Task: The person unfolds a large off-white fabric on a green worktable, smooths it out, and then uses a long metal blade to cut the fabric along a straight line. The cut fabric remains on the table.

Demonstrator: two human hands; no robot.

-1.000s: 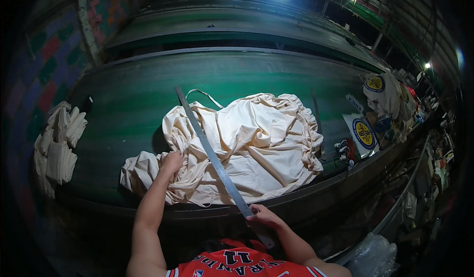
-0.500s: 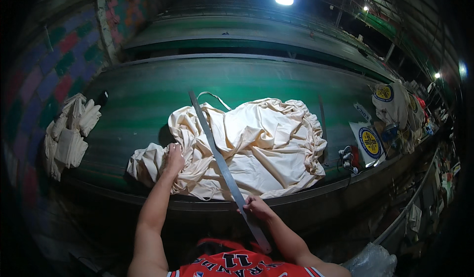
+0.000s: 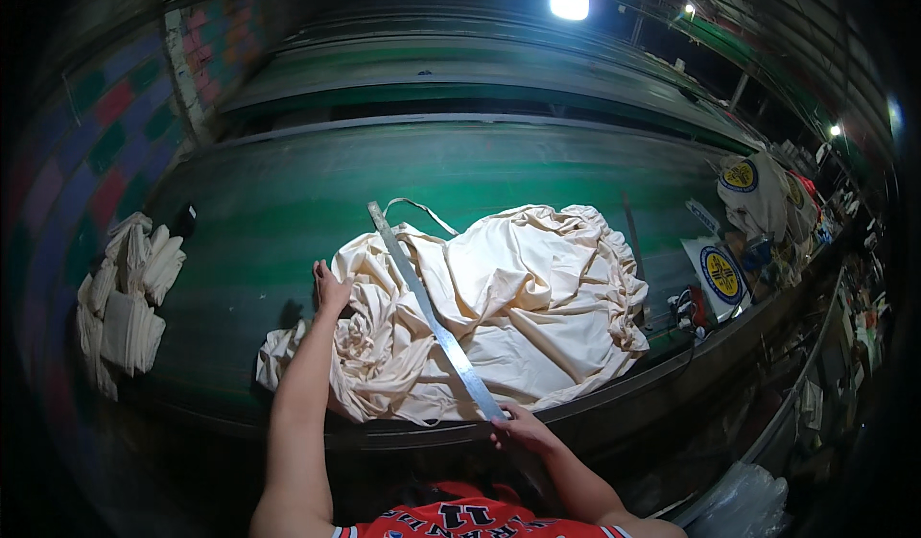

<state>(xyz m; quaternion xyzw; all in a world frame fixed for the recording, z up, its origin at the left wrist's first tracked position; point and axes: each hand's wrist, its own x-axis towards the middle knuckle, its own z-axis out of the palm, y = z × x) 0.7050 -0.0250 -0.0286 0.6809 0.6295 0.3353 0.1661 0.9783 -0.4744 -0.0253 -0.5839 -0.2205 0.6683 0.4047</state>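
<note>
A large heap of cream cloth [image 3: 537,279] with gathered, wrinkled edges lies on the long green table. Across it slants a flat metal strip like a long ruler [image 3: 422,298], its far tip resting past the cloth's upper edge. My right hand [image 3: 523,430] grips the strip by its lower part at the table's front edge; the strip beyond the hand is hard to make out. At the heap's left side is my left hand [image 3: 333,288], fingers stretched out and touching or just above the folds. Behind that forearm, a smaller cloth bunch [image 3: 278,354] is partly hidden.
Folded cream cloths [image 3: 129,317] are stacked at the table's left end, beside a small black object [image 3: 188,217]. On the right lie a white sheet with a round blue-yellow emblem [image 3: 720,274], printed cloth bags [image 3: 753,192] and a dark corded object [image 3: 688,310]. Clear plastic [image 3: 743,504] sits lower right.
My left hand has let go of the bunched cloth and moved away from me along the heap's left edge. My right hand keeps hold of the strip. The view has shifted slightly.
</note>
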